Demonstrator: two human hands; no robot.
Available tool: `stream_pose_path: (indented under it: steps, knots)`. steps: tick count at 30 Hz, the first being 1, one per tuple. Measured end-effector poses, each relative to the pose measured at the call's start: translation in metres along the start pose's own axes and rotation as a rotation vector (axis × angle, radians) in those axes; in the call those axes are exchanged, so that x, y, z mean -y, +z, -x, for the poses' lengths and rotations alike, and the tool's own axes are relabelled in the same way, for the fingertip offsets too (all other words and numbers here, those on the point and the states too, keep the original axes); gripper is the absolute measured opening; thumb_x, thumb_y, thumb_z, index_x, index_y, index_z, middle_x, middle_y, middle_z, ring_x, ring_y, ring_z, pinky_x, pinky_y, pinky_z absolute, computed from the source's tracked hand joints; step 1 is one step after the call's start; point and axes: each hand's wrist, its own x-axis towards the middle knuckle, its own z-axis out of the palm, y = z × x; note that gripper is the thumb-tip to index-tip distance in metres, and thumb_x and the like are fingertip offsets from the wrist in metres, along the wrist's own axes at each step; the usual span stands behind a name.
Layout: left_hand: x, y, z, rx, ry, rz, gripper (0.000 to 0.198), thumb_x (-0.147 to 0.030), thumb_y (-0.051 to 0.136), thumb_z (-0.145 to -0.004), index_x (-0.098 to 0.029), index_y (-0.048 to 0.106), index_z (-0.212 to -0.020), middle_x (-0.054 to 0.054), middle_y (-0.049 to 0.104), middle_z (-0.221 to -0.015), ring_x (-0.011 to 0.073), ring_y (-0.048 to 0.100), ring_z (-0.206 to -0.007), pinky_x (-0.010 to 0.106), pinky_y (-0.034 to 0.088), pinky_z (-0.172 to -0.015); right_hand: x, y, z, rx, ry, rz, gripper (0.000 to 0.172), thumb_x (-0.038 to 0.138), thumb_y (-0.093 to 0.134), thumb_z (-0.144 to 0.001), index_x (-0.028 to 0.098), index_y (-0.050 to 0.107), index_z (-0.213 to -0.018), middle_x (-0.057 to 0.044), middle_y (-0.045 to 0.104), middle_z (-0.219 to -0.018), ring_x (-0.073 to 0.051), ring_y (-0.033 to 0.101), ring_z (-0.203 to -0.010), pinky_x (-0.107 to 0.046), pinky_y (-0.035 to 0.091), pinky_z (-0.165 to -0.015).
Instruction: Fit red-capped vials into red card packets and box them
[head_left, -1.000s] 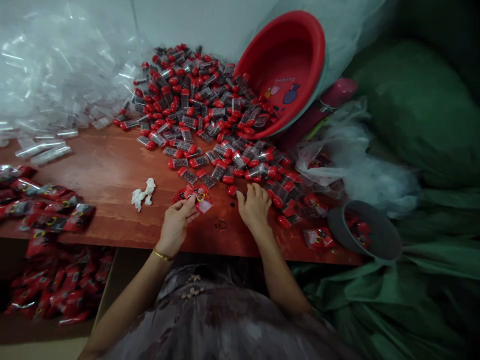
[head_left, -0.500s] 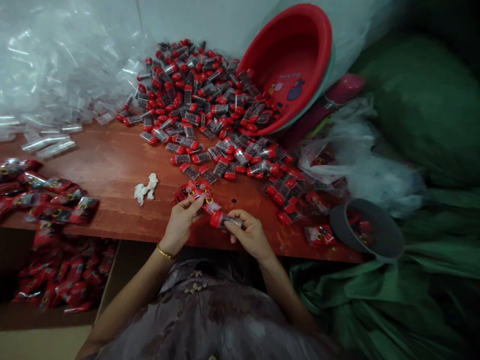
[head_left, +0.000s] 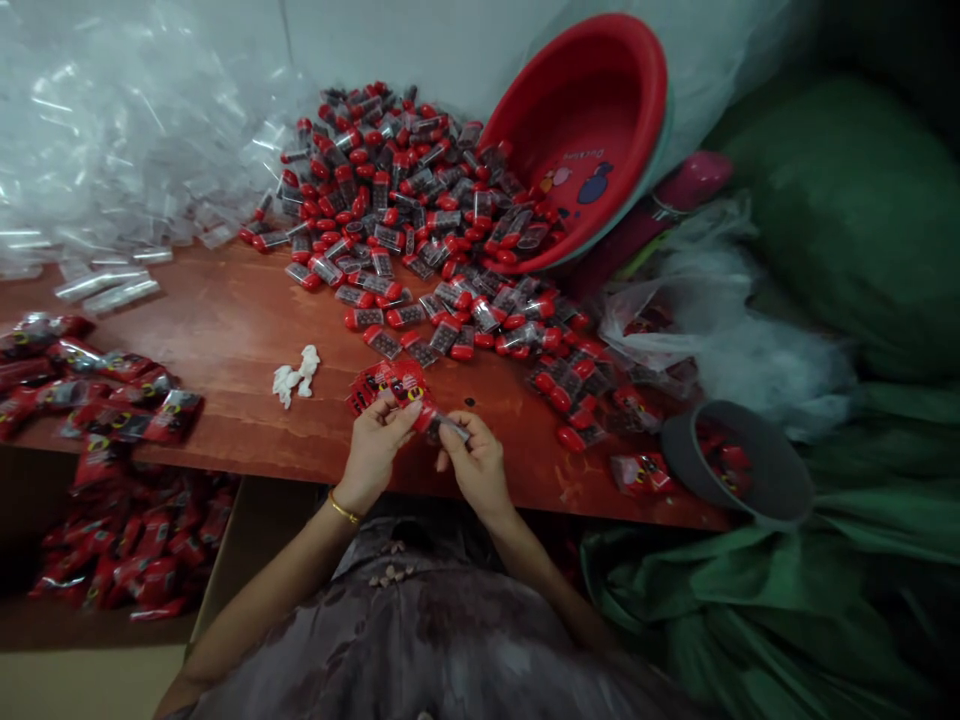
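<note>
Over the table's front edge, my left hand (head_left: 379,440) pinches what looks like a small red printed wrapper, mostly covered by the fingers. Close beside it, my right hand (head_left: 477,460) is closed on a small clear container (head_left: 456,428) with dark contents. The container's red end points toward my left fingers, and both items meet there; whether one is inside the other I cannot tell. Just behind my left hand lies a stack of red printed wrappers (head_left: 375,380). A large heap of red-capped containers (head_left: 382,210) spreads across the back of the table.
A red basin (head_left: 577,110) leans on its side at the back right. Clear plastic sleeves (head_left: 112,150) pile at the left. Filled red packets (head_left: 112,395) lie at the front left, more in a box below. A grey bowl (head_left: 780,475) and crumpled white tissue (head_left: 296,377) are also there.
My hands have come closer together. The red-capped container in my right hand has moved left, up against the wrapper in my left fingers. The view has shifted slightly.
</note>
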Motion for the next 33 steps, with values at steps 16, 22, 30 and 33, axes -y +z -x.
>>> stream_pose_path:
  steps: [16,22,30,33]
  knots:
    - [0.009,-0.003,-0.005,0.055,-0.067,0.006,0.037,-0.041,0.081,-0.053,-0.013,0.063,-0.069,-0.003,0.057,-0.056,0.0063,0.048,-0.046,0.018,0.037,-0.041,-0.007,0.022,-0.006,-0.023,0.034,-0.118,0.023,0.042,0.053,-0.083,0.02,0.05,-0.086,0.005,0.058,-0.064,-0.006,0.049,-0.042,-0.018,0.04,-0.042]
    - [0.01,-0.003,-0.003,0.072,-0.008,-0.052,0.039,-0.049,0.073,-0.062,-0.013,0.06,-0.068,-0.004,0.053,-0.052,0.0048,0.043,-0.038,0.016,0.032,-0.031,-0.013,0.031,0.001,-0.012,0.096,-0.292,0.023,0.044,0.053,-0.084,0.021,0.05,-0.085,0.006,0.057,-0.066,-0.004,0.047,-0.04,-0.018,0.039,-0.04]
    - [0.01,-0.006,0.001,0.1,-0.025,-0.03,0.036,-0.045,0.075,-0.062,-0.013,0.061,-0.071,-0.005,0.051,-0.055,0.0051,0.047,-0.041,0.016,0.037,-0.034,-0.004,0.032,0.0,-0.038,0.082,-0.232,0.026,0.046,0.055,-0.081,0.021,0.049,-0.085,0.005,0.057,-0.067,-0.005,0.048,-0.04,-0.018,0.04,-0.039]
    - [0.012,-0.007,0.003,0.141,0.035,-0.1,0.033,-0.046,0.071,-0.067,-0.013,0.062,-0.071,-0.004,0.053,-0.056,0.005,0.045,-0.04,0.017,0.037,-0.034,-0.004,0.03,0.002,-0.078,0.07,-0.201,0.026,0.047,0.053,-0.083,0.021,0.049,-0.085,0.006,0.055,-0.064,-0.006,0.047,-0.04,-0.018,0.041,-0.039]
